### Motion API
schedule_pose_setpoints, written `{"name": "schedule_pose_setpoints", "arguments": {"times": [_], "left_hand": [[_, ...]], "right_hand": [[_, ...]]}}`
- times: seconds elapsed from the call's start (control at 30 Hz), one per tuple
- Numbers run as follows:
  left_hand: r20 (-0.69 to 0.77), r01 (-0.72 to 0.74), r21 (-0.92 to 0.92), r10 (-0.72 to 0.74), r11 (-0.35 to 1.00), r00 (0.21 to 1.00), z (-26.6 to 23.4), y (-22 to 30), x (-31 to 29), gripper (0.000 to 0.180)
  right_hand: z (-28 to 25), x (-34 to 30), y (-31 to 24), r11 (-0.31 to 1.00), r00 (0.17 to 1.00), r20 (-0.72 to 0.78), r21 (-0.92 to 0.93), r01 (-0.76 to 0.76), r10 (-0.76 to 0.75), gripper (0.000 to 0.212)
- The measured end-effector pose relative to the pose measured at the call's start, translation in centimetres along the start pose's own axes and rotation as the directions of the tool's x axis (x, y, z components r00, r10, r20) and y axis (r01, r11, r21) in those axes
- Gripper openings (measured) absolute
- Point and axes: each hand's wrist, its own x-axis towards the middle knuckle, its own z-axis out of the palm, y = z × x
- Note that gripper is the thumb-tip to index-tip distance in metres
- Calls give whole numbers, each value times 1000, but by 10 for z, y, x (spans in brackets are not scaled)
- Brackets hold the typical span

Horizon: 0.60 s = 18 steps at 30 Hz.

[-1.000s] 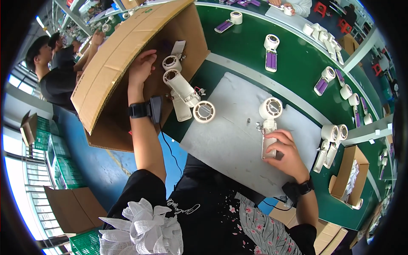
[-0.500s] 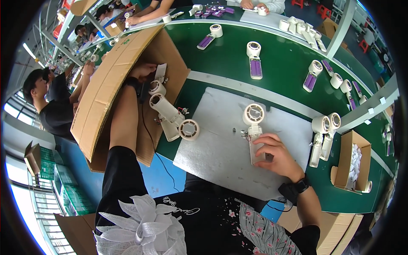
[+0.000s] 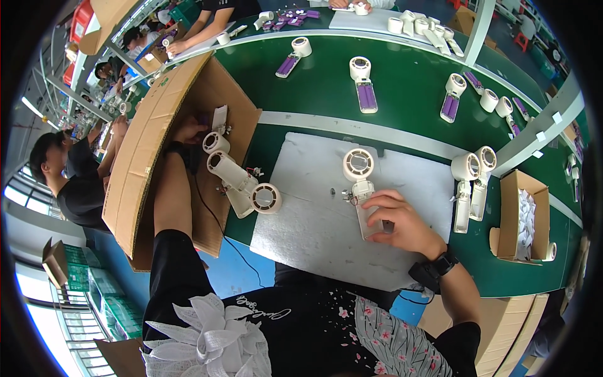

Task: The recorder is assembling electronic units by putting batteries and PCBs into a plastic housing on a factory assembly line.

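- Ten o'clock of the grey mat (image 3: 308,229): left hand (image 3: 187,130) inside the large carton (image 3: 141,157), its hold impossible to tell; the step seems a reach.
- Nine to ten: white fan bodies (image 3: 232,174), overlapping; the next move calls for clearing them.
- On the mat: white fan housing (image 3: 362,188), handle toward six.
- Its four o'clock: right hand (image 3: 402,220), fingers bent over the handle, grip unclear.

Fan casing (image 3: 362,188) white; mat (image 3: 301,207) grey; bench (image 3: 326,81) green; carton (image 3: 147,157) brown; shirt (image 3: 308,333) black, pink-flowered.

Black shirt (image 3: 308,336), white fabric flower (image 3: 210,339)
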Motion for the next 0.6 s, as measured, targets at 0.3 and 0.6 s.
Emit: {"name": "schedule_pose_setpoints", "arguments": {"times": [0.3,0.6], "left_hand": [[196,-30,-168,63,985,979,-29,-8,-44,26],[-284,-345,-496,227,797,932,16,84,-230,31]], "right_hand": [[2,-1,0,999,999,7,0,51,-51,31],[-3,-4,0,995,999,-29,97,-27,30,29]]}}
